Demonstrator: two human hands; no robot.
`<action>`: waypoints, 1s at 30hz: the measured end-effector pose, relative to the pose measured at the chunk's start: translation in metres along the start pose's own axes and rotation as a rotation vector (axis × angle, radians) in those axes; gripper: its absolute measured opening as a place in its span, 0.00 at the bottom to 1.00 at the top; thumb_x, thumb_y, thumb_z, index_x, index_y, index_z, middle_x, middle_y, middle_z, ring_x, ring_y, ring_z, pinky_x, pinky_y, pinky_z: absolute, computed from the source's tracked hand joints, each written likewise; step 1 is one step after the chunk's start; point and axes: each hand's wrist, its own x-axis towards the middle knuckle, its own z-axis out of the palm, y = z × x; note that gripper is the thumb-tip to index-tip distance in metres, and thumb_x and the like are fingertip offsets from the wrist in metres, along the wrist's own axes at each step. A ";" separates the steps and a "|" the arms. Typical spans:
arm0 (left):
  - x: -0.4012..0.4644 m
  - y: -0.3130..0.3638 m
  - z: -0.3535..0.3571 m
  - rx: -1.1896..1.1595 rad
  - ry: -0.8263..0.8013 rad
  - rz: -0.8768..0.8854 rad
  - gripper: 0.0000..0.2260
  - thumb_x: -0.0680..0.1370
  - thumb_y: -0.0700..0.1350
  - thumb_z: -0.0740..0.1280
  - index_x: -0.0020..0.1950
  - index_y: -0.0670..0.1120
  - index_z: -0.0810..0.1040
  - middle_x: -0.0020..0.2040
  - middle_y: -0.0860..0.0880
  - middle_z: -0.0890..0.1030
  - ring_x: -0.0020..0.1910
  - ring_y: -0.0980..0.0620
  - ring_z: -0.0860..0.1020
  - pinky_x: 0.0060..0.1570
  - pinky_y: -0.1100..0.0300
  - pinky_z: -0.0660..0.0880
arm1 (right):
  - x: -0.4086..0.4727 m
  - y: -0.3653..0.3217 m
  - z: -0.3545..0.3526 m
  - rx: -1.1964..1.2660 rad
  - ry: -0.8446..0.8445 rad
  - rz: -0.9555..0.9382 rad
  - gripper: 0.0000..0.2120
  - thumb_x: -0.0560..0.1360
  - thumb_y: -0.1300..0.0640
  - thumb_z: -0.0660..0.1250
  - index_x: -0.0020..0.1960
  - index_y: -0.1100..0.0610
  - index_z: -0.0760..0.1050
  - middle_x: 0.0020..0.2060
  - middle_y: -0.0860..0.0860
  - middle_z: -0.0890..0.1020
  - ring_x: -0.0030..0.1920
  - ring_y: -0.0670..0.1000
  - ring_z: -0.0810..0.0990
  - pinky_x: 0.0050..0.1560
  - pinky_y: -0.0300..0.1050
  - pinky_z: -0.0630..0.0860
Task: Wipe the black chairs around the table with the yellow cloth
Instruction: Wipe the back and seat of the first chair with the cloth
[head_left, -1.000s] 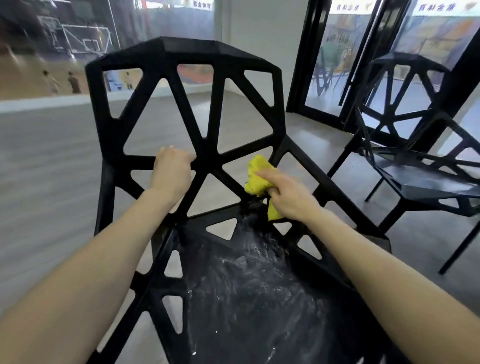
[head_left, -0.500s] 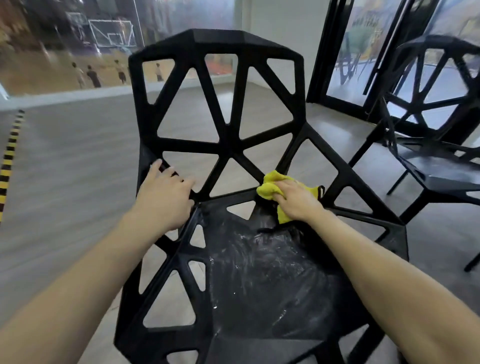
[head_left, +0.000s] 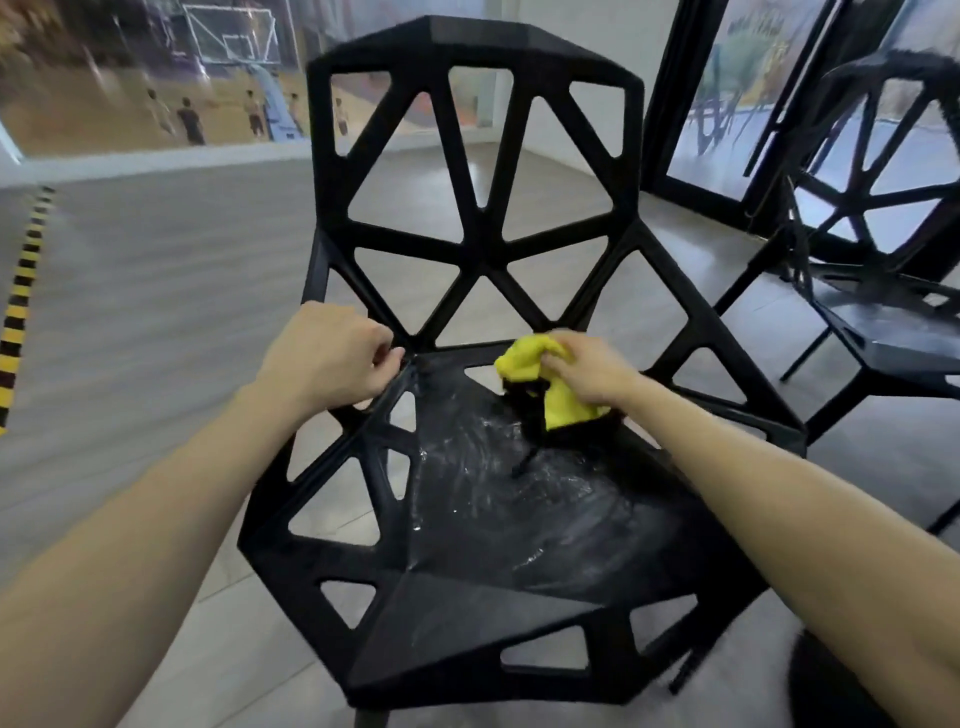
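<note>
Left hand (head_left: 332, 358) now curled; right hand (head_left: 592, 371) grips yellow cloth (head_left: 563, 402).

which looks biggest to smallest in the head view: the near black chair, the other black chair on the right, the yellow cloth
1. Near black chair, which fills most of the view.
2. Other black chair, cut off by the right edge and farther away, so its true size may match the first.
3. Yellow cloth, bunched in the right hand.

No text, label, brand or number can be read anywhere in this view; the wall mural (head_left: 156, 78) at far left and the glass panels (head_left: 727, 93) at far right are too blurred.
</note>
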 end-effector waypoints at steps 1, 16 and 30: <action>0.002 -0.002 0.001 -0.007 0.004 -0.002 0.19 0.81 0.56 0.66 0.33 0.50 0.79 0.24 0.54 0.68 0.26 0.46 0.74 0.31 0.56 0.69 | 0.001 -0.004 -0.017 0.077 0.120 0.104 0.12 0.85 0.49 0.66 0.65 0.54 0.76 0.59 0.55 0.83 0.59 0.57 0.80 0.57 0.53 0.75; 0.053 0.029 -0.020 -1.403 -0.371 -0.047 0.15 0.76 0.42 0.81 0.61 0.50 0.85 0.55 0.48 0.89 0.56 0.49 0.86 0.58 0.53 0.82 | -0.049 -0.098 -0.077 0.770 -0.078 0.197 0.13 0.86 0.57 0.64 0.68 0.51 0.82 0.63 0.53 0.85 0.65 0.54 0.83 0.68 0.56 0.79; 0.130 0.057 -0.051 -0.889 0.123 0.061 0.09 0.72 0.46 0.79 0.49 0.47 0.85 0.45 0.47 0.83 0.45 0.46 0.81 0.46 0.51 0.79 | -0.010 -0.108 -0.100 -0.398 0.412 0.148 0.14 0.72 0.66 0.64 0.52 0.54 0.83 0.46 0.54 0.83 0.47 0.57 0.79 0.45 0.50 0.75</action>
